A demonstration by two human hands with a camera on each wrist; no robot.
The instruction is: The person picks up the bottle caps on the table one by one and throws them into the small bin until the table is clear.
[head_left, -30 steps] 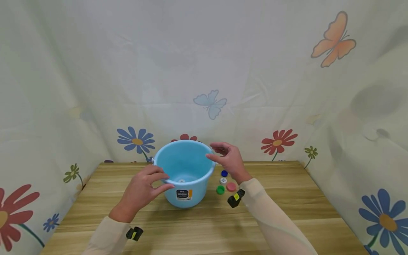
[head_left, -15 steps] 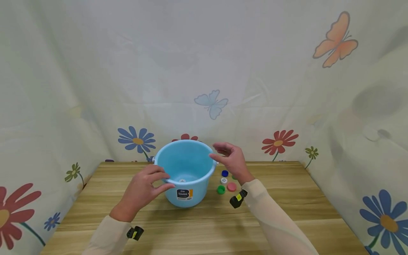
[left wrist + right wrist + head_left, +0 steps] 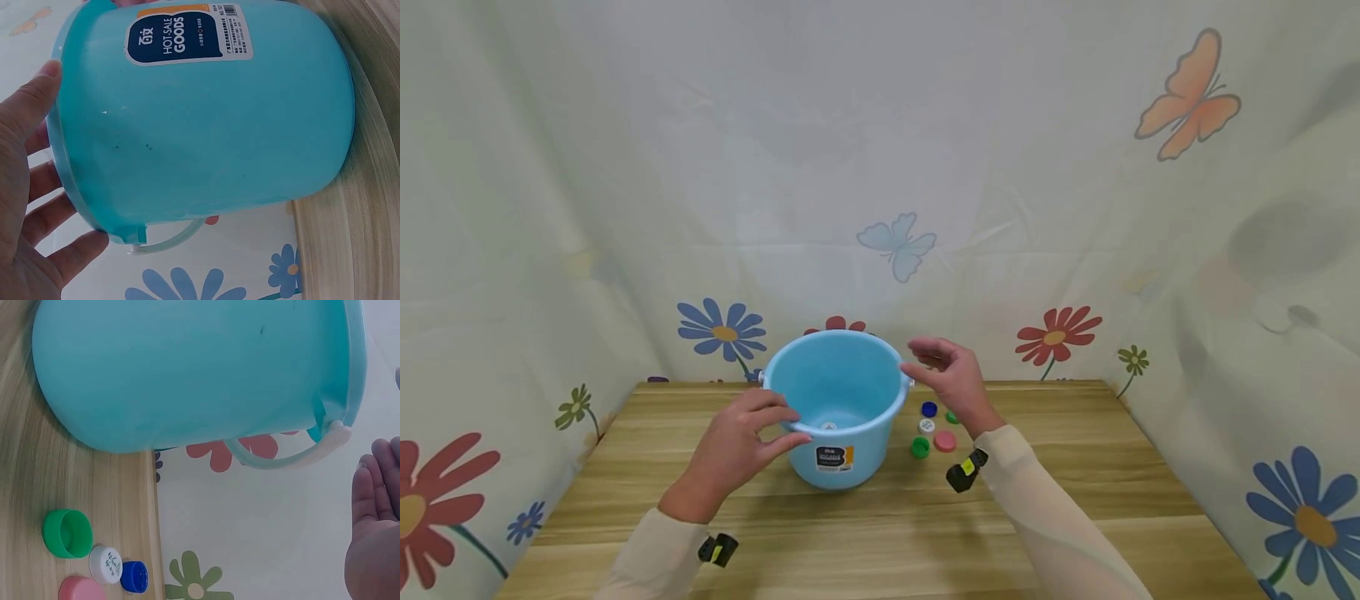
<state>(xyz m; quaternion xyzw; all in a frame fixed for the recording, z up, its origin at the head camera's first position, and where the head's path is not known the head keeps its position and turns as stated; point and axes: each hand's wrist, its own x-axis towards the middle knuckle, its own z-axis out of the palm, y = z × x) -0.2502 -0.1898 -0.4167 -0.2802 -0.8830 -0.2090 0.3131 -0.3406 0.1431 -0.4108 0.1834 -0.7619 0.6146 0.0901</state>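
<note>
A light blue plastic bucket [image 3: 842,458] stands upright on the wooden table, a printed label [image 3: 181,36] on its near side. My left hand [image 3: 733,446] holds its near-left rim, thumb outside and fingers over the edge. In the left wrist view those fingers spread along the rim. Just off the right rim hovers my right hand [image 3: 951,379], empty, its fingers loosely bent. The bucket's handle [image 3: 294,456] hangs at the back. Right of the bucket lie several bottle caps: a green cap [image 3: 67,534], a white cap [image 3: 105,564], a blue cap [image 3: 134,577] and a pink cap [image 3: 82,589].
Another green cap [image 3: 952,417] lies partly behind my right wrist. The wooden table [image 3: 1075,483] ends at the back against a pale curtain [image 3: 1000,167] printed with flowers and butterflies. Each wrist wears a small black camera [image 3: 964,473].
My right hand has drifted slightly right, away from the bucket's rim, and the second green cap has come into sight. My left hand and the bucket have stayed put.
</note>
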